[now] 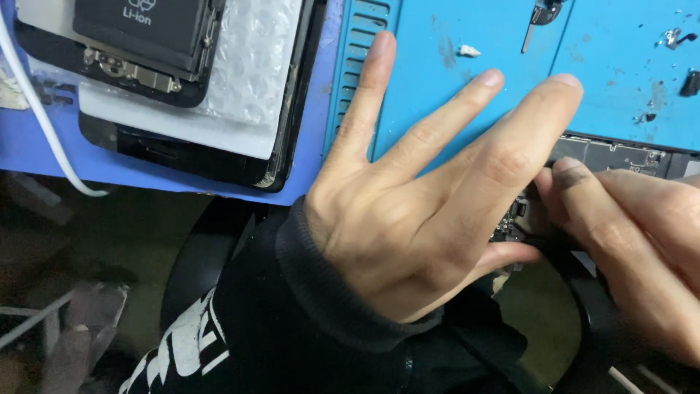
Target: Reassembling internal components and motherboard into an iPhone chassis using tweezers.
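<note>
My left hand (430, 197) is spread wide over the edge of a blue work mat (467, 80), three fingers fanned apart and pointing up; its thumb and forefinger pinch something at the corner of an opened black phone (612, 157) whose circuit board shows. My right hand (642, 241) comes in from the right, its dark-stained fingertips pressed to the same corner of the phone, next to the left thumb. What lies between the fingertips is hidden. A black sleeve with white print covers my left forearm (292, 328).
A stack of opened phone bodies with a black battery (146, 29) and bubble wrap (255, 58) lies at the upper left on a blue sheet. A white cable (44, 124) curves past it. Small screws and a metal tool (536, 18) lie on the mat. Below is a dark floor.
</note>
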